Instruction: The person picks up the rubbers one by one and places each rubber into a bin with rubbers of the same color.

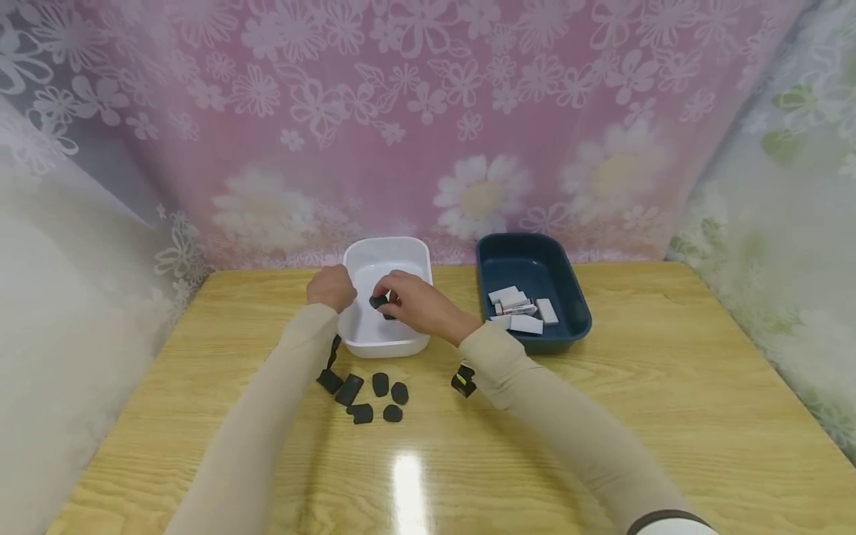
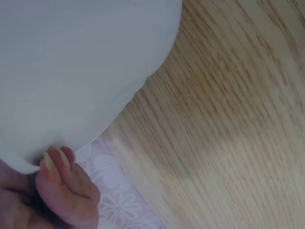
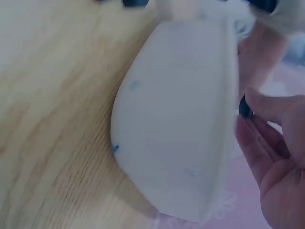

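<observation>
A white plastic basin [image 1: 384,351] stands at the back of the table. My left hand [image 1: 331,288] is at its left rim; in the left wrist view its curled fingers [image 2: 71,191] grip the rim. Over the basin, my right hand [image 1: 417,303] pinches a small black lump [image 1: 377,302] between thumb and fingertips. The right wrist view shows this black lump [image 3: 245,108] just beyond the rim, beside the basin's outer wall [image 3: 171,119]. Several more black lumps [image 1: 380,384], some rounded and some blocky, lie on the table in front of the basin.
To the right stands a dark blue basin [image 1: 578,319] with several small white boxes [image 1: 527,325] inside. The wooden table [image 1: 602,446] meets a pink floral curtain [image 1: 401,148] at the back. A black wrist device [image 1: 463,380] hangs under the right sleeve.
</observation>
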`<state>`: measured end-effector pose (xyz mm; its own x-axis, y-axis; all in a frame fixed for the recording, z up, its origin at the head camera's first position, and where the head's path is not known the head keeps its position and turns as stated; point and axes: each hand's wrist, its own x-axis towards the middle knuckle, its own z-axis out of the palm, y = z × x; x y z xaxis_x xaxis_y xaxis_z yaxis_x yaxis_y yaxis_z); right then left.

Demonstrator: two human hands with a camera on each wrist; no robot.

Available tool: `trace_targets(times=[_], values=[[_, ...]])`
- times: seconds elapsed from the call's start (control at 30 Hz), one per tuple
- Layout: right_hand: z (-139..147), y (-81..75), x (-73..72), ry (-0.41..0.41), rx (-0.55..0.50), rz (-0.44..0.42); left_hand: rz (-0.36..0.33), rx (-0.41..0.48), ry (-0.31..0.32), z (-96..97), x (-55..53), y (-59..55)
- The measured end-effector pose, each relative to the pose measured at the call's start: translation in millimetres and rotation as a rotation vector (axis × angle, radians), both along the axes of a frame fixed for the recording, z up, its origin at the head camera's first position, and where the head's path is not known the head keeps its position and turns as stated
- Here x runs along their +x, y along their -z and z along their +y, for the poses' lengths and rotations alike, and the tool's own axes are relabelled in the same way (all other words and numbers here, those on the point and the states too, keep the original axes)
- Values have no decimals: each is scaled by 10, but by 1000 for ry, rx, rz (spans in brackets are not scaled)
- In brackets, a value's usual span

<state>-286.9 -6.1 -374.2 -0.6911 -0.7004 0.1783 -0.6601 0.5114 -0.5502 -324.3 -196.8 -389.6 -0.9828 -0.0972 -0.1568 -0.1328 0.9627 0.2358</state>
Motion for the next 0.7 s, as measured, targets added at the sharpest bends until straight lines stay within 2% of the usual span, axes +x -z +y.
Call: trace_targets(times=[0.13, 0.33, 0.7], values=[[-115, 93, -158, 3, 44, -14, 7, -17, 0, 11, 18, -22], [-158, 198, -283, 25, 95, 1, 10, -29, -9, 25, 8, -5], [-155, 355, -280, 46, 192, 41, 14, -19, 0, -7, -1, 3]])
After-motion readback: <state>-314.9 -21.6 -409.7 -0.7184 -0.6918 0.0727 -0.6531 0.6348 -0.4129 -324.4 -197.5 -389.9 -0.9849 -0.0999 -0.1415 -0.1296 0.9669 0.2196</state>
